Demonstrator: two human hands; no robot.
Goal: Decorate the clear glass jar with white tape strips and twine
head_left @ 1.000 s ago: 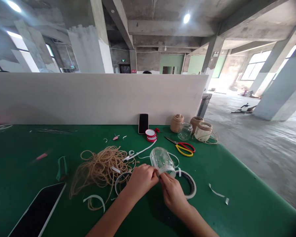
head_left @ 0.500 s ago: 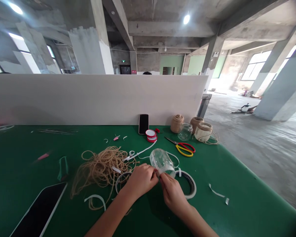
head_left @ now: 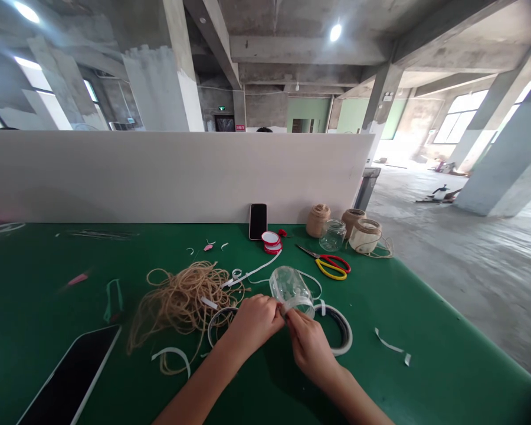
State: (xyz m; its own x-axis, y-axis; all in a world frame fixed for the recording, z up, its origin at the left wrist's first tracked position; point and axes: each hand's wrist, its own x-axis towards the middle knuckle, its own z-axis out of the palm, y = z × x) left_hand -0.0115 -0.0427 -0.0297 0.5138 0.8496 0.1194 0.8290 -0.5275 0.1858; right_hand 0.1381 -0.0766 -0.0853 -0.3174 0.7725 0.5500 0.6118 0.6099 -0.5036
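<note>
**On the green desk (head_left: 39,289), a clear jar (head_left: 291,289) pinched at its rim**

The left hand (head_left: 253,323) and right hand (head_left: 308,348) pinch close together at its near rim, above the desk's front middle. It seems light, slippery and fragile, so hold the body softly

Green-topped table (head_left: 35,307) | loose jute twine (head_left: 181,310) | red-and-yellow scissors (head_left: 325,264) | dark tablet (head_left: 68,378) | white strips (head_left: 389,348)

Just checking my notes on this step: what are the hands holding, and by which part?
The left hand and right hand together hold a clear jar at its near end, pinching where a white strip runs around it.
</note>
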